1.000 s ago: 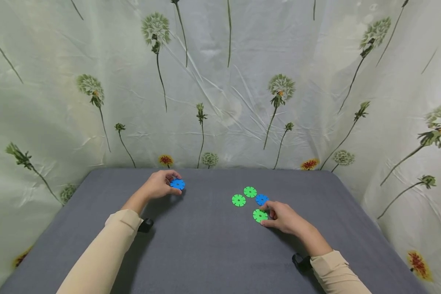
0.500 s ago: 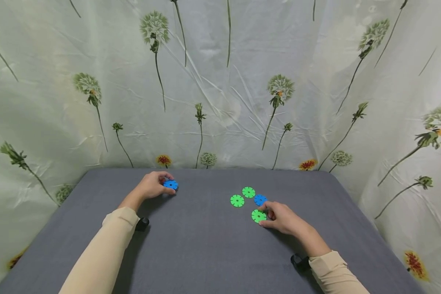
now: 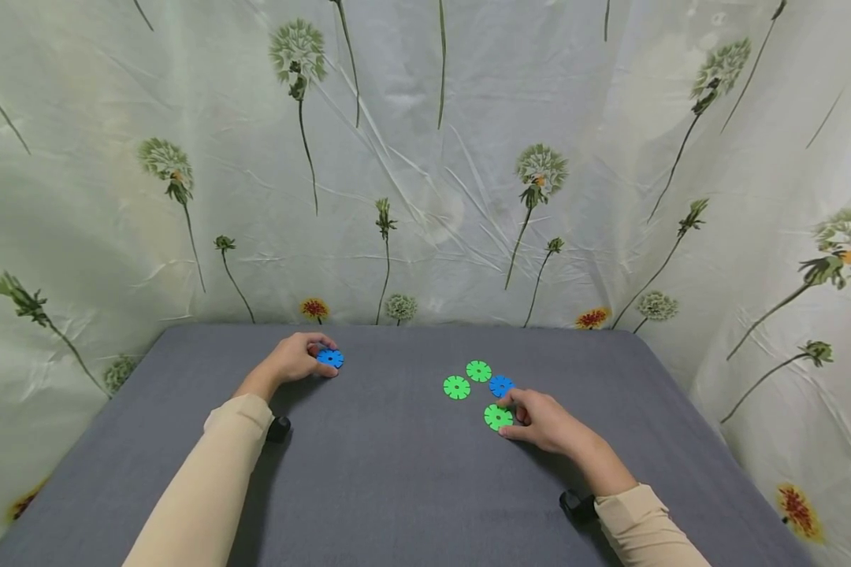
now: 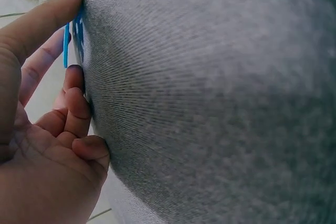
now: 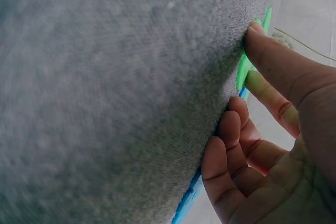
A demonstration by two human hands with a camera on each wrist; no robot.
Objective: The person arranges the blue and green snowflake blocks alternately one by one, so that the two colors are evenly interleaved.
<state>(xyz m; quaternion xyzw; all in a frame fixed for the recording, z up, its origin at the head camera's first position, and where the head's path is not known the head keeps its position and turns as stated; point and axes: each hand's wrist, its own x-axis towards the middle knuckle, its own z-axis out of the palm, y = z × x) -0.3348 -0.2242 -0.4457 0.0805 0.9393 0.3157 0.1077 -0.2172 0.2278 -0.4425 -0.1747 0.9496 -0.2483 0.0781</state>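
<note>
A blue notched disc [image 3: 330,358] is between the thumb and index finger of my left hand [image 3: 296,359], near the table's far left. In the left wrist view the disc's blue edge [image 4: 66,45] stands apart from the cloth, with more blue close behind it. My right hand [image 3: 548,420] pinches a green notched disc [image 3: 498,417] by its rim, thumb at the near side, index finger at the far side. Another blue disc [image 3: 500,386] lies just beyond that index finger, partly covered by it. Two more green discs, one [image 3: 478,371] behind the other [image 3: 457,387], lie to the left.
Grey cloth covers the table [image 3: 397,480]. A flower-printed curtain [image 3: 425,157] hangs behind its far edge and along both sides. In the right wrist view a blue edge [image 5: 188,198] shows below the curled fingers.
My left hand has shifted a little left with the blue disc, then stayed almost still. The right hand keeps its place at the green disc. The whole head view has drifted slightly.
</note>
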